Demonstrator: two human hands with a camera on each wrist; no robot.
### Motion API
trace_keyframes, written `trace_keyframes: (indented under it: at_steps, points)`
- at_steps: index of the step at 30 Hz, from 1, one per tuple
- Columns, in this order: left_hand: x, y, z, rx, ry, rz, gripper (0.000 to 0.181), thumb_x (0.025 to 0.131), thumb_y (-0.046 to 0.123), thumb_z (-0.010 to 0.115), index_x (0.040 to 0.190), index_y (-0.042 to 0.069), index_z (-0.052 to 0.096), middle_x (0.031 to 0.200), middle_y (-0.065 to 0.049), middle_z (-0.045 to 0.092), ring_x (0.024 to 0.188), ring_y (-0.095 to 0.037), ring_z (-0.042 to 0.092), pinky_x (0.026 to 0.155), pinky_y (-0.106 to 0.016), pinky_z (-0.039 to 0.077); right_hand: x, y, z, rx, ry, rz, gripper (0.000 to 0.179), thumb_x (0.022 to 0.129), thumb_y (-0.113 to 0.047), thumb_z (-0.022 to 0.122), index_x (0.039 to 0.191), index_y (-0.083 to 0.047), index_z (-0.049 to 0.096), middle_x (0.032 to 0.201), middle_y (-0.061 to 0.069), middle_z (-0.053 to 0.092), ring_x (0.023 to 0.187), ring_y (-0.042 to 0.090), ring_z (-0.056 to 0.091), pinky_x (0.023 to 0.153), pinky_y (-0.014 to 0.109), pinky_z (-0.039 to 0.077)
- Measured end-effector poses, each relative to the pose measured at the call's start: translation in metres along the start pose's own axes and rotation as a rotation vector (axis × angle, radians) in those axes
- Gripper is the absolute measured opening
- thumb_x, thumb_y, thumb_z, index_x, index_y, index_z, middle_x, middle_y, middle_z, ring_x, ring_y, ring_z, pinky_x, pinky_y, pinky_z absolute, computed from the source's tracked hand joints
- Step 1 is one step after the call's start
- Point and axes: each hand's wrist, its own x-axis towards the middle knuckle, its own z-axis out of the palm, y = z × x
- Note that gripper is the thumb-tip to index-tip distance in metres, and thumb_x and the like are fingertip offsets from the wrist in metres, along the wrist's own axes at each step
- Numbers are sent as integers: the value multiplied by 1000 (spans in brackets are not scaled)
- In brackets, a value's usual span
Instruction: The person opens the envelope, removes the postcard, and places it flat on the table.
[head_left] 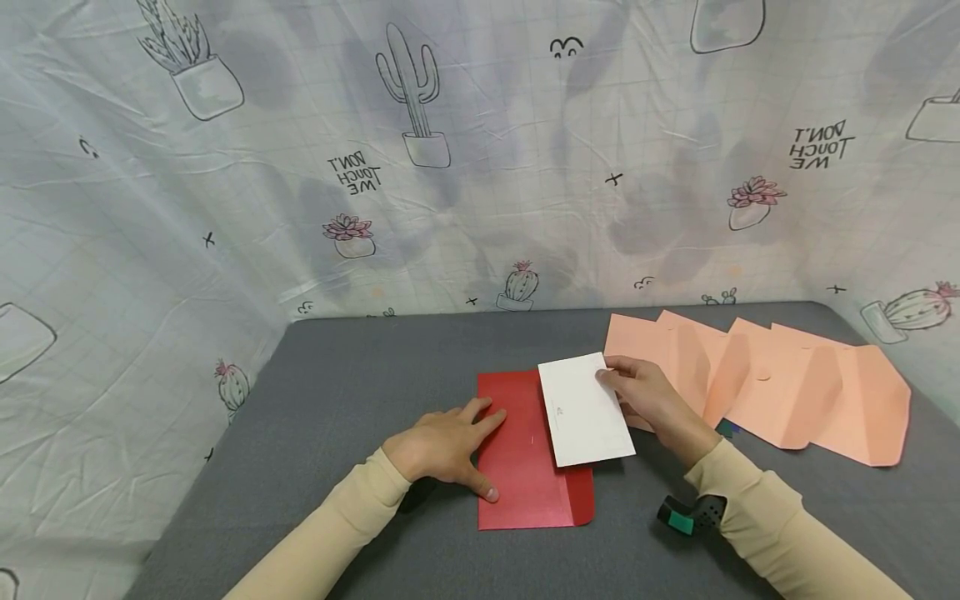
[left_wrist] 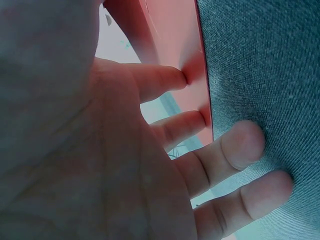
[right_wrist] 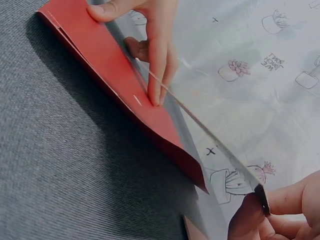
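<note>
A red envelope (head_left: 517, 467) lies on the grey table, its flap (head_left: 581, 500) on the right side. My left hand (head_left: 442, 446) rests spread at its left edge; the thumb and two fingers touch the red paper, and the other two fingertips reach the table cloth in the left wrist view. My right hand (head_left: 656, 400) pinches a white card (head_left: 588, 412) by its upper right edge. The card is tilted and overlaps the envelope's right side in the head view. Seen nearly edge-on in the right wrist view, the card (right_wrist: 210, 130) is raised above the envelope (right_wrist: 130, 90).
Several peach envelopes (head_left: 787, 383) with open flaps lie overlapped in a row at the back right, just beyond my right hand. A black strap device with a green part (head_left: 681, 522) hangs at my right wrist. A printed cloth (head_left: 487, 192) encloses the table's back and sides.
</note>
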Motion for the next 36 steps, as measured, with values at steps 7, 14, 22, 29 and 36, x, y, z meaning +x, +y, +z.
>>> trace_keyframes:
  at_steps: [7,14,22,29,36]
  points:
    - [0,0,0,17,5,2,110,72,66,82,160,23,32,166,-5,26,143,-33,47,108,-54,43,1,-3,-5,13,9,-17,55,106,-27,51,152,1,39,124,20,62,90,19,66,76,35,60]
    - [1,0,0,16,3,7,110,73,66,81,161,23,31,166,-6,26,143,-34,46,109,-55,43,2,-8,-15,-38,57,-50,53,106,-27,50,149,3,42,123,18,62,89,13,62,74,31,58]
    - [3,0,0,14,0,2,110,73,66,81,161,24,30,167,-5,24,143,-33,46,110,-54,42,2,-12,-33,-43,92,-58,56,107,-32,48,152,1,40,125,14,60,91,11,60,75,30,57]
    - [4,0,1,25,-2,-1,110,73,66,81,161,24,30,167,-4,24,143,-33,46,109,-53,43,5,-10,-37,-51,96,-47,57,107,-33,47,153,0,38,134,18,55,94,11,59,76,29,57]
    - [3,0,0,24,2,7,110,73,66,80,161,23,30,167,-5,25,142,-34,48,110,-52,43,4,-10,-41,-40,101,-51,59,108,-35,46,153,1,37,126,11,59,90,8,59,75,29,56]
